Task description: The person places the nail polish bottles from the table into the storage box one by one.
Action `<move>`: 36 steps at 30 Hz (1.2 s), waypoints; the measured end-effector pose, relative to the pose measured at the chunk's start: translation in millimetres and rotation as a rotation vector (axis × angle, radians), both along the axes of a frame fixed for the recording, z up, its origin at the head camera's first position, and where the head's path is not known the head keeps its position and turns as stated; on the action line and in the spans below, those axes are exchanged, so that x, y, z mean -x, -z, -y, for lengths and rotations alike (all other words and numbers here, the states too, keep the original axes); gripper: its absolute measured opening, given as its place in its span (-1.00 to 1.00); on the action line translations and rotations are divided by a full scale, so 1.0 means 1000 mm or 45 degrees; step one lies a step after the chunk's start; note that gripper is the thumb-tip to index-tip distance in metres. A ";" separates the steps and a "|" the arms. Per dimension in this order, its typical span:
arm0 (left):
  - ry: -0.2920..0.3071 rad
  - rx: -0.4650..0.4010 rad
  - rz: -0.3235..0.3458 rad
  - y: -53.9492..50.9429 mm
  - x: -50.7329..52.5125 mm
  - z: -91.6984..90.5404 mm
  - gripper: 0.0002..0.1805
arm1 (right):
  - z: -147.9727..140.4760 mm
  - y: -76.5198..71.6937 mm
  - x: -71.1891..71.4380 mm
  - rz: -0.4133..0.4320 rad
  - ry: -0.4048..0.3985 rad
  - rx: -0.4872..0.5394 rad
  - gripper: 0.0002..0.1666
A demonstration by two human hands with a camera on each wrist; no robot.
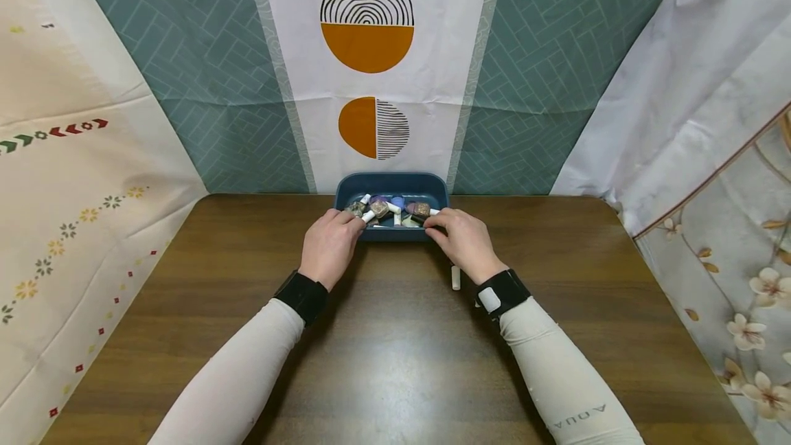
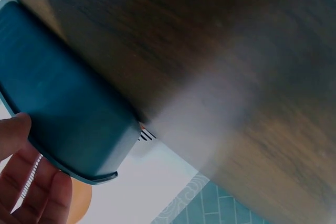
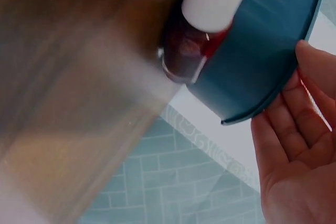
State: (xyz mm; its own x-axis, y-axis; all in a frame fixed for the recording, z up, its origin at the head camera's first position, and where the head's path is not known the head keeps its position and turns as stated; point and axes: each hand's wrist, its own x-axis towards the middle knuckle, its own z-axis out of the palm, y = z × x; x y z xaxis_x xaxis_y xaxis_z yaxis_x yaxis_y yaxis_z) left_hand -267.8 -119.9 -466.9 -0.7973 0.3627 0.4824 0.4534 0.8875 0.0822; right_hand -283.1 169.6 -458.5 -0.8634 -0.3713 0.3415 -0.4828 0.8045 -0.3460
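Observation:
A dark blue plastic bin (image 1: 395,235) stands at the back edge of the table, against the hanging cloth. Inside it lie several nail polish bottles (image 1: 380,208), many with white caps, in a jumble. My left hand (image 1: 329,246) pinches the bin's near rim at the left, thumb outside and fingers over the edge. At the right end of that rim, my right hand (image 1: 462,237) holds on the same way. One nail polish bottle (image 3: 191,51), dark red with a white cap, stands on the table outside the bin, beside my right hand.
The brown wooden table (image 1: 383,349) runs from the bin toward me. A patterned cloth (image 1: 383,88) hangs right behind the bin, with further cloths at both sides. A small white thing (image 1: 477,304) shows partly beside my right wristband.

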 end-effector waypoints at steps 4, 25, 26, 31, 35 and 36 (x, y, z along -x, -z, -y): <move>0.014 0.001 -0.010 0.002 0.000 0.001 -0.88 | -0.002 -0.001 0.000 0.030 -0.032 -0.006 -0.83; 0.055 -0.011 0.000 0.001 0.003 0.000 -0.88 | -0.035 0.001 -0.036 0.031 0.075 -0.031 -0.23; 0.056 -0.012 -0.004 0.001 0.004 0.000 -0.89 | -0.036 0.001 -0.038 0.014 0.073 -0.047 -0.22; 0.049 -0.018 -0.003 0.003 0.004 0.002 -0.90 | -0.039 0.006 -0.051 -0.117 0.046 -0.154 -0.19; 0.038 -0.027 0.019 0.002 0.004 0.003 -0.88 | -0.042 0.009 -0.062 -0.196 0.032 -0.241 -0.19; 0.037 -0.029 0.024 0.001 0.004 0.003 -0.88 | -0.042 0.010 -0.065 -0.204 0.031 -0.263 -0.19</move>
